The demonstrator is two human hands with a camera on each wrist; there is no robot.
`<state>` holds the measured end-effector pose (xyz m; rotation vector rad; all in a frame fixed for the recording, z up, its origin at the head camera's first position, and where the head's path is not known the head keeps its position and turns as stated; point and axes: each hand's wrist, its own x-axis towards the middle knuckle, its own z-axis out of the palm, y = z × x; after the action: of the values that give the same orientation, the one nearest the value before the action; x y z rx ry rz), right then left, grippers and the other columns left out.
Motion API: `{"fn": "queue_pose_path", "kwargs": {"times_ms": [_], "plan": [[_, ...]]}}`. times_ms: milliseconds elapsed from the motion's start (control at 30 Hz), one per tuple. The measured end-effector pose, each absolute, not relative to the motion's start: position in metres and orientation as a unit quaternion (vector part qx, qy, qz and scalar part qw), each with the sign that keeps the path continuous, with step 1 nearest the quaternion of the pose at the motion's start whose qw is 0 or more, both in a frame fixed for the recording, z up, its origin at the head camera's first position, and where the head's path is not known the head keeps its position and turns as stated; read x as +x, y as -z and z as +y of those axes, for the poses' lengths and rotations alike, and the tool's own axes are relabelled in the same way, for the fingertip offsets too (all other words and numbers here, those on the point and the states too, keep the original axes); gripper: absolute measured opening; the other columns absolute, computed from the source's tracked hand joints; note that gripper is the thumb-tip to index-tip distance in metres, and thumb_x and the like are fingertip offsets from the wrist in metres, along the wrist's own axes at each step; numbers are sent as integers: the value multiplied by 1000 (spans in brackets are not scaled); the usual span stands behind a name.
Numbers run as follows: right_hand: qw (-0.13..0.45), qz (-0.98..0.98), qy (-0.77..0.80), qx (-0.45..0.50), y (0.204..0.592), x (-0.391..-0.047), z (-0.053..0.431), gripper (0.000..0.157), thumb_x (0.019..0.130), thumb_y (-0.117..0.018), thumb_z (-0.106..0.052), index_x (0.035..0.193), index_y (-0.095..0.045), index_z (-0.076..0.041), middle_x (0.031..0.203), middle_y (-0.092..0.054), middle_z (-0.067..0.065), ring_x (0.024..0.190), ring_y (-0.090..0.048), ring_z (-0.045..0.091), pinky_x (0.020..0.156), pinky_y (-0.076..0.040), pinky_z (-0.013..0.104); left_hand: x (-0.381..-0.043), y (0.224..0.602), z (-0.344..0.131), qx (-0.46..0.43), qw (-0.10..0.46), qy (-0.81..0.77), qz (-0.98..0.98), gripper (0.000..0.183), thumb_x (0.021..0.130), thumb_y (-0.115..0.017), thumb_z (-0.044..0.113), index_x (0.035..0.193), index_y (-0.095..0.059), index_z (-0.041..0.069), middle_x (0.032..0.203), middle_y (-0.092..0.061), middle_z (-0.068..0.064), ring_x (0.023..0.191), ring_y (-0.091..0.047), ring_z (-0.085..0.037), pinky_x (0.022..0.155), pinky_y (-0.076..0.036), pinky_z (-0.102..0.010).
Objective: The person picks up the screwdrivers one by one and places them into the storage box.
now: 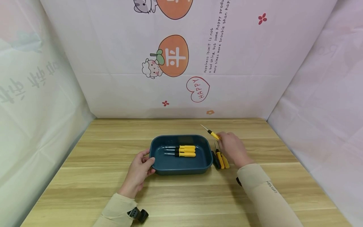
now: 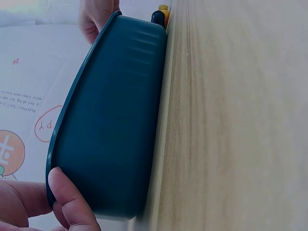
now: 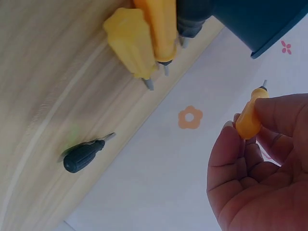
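A dark blue tray (image 1: 181, 171) stands on the table, with three yellow-handled screwdrivers (image 1: 187, 154) side by side inside, shafts pointing left. My left hand (image 1: 139, 171) grips the tray's left end, thumb over the rim; the left wrist view shows fingers on its side wall. Above the table, to the right of the tray, my right hand (image 1: 233, 147) pinches a yellow-and-black screwdriver (image 1: 213, 135) by its handle, its shaft directed up and left. Beneath that hand, beside the tray's right end, lie two yellow-handled screwdrivers (image 3: 130, 41) and a black-handled one (image 1: 216, 160).
A short black screwdriver (image 3: 83, 156) lies apart on the table, hidden in the head view by the right hand and arm. White printed cloth (image 1: 119, 94) rises behind the wooden table (image 1: 181, 201) and on both sides.
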<state>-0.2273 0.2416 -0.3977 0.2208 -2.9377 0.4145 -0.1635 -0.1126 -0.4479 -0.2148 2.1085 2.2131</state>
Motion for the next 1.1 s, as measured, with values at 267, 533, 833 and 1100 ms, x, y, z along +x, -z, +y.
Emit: {"fn": "queue_pose_path", "kwargs": {"times_ms": [267,533,833,1100], "plan": [[80,-983,-140,91,391,-224,235,35,105,-57,-13,138,-62,0,118,-68,20,96,-61,30,84,-55,49,-166,450,-113,-71,39,-722,687,49,106,-56,8,154,-44,7,109,-47,-11,82,-57,-20,68,-56,-22],[80,-983,-133,99,389,-224,227,35,106,-56,-15,137,-63,-2,120,-69,19,102,-63,31,88,-56,50,-165,449,-113,-73,40,-724,684,49,106,-57,9,153,-45,7,110,-47,-12,86,-58,-23,68,-56,-22],[103,-977,-130,134,392,-221,218,31,105,-60,-14,134,-66,-2,119,-71,18,105,-66,33,90,-58,51,-165,449,-113,-72,40,-725,684,49,106,-57,9,154,-44,7,111,-48,-12,86,-58,-23,68,-56,-23],[110,-974,-128,154,392,-220,212,31,104,-62,-14,133,-68,-4,122,-71,16,110,-66,32,94,-58,49,-166,451,-112,-72,37,-725,684,49,106,-57,9,153,-45,7,110,-47,-12,85,-58,-23,67,-56,-23]]}}
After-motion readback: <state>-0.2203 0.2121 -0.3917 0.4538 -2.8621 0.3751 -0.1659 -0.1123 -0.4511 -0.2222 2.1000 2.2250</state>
